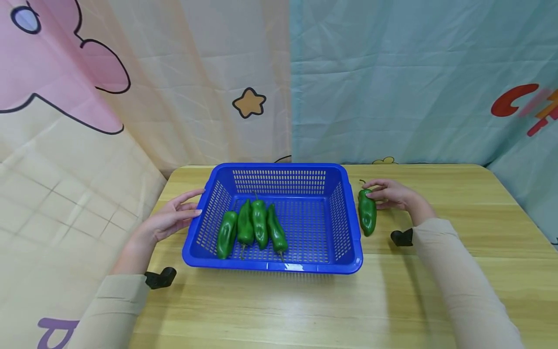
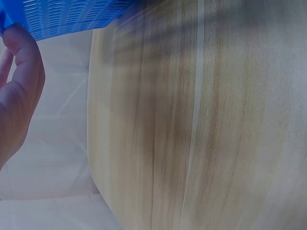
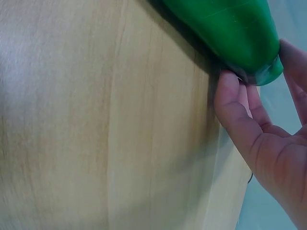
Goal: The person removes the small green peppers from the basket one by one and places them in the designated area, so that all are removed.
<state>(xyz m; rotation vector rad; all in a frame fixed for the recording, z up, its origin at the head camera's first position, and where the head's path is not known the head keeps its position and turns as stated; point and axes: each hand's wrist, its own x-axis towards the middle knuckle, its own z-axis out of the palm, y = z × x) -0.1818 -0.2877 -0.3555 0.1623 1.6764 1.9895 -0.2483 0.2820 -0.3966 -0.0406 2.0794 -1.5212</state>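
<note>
A blue plastic basket (image 1: 279, 266) with slotted walls stands on the table. Several green peppers (image 1: 259, 224) lie side by side in its left half. My left hand (image 1: 174, 215) is at the basket's left rim, its fingertips touching the side; in the left wrist view, a fingertip meets the blue wall (image 2: 72, 19). To the right of the basket, my right hand (image 1: 392, 195) pinches another green pepper (image 1: 367, 213) near its stem end. The right wrist view shows fingers (image 3: 235, 110) on both sides of that pepper's end, close above the wood.
The light wooden table (image 1: 314, 310) reaches back to a printed curtain (image 1: 375, 77). More curtain hangs at the left and right. A black wrist mount (image 1: 160, 277) sits by the left cuff, and another black mount (image 1: 402, 237) by the right.
</note>
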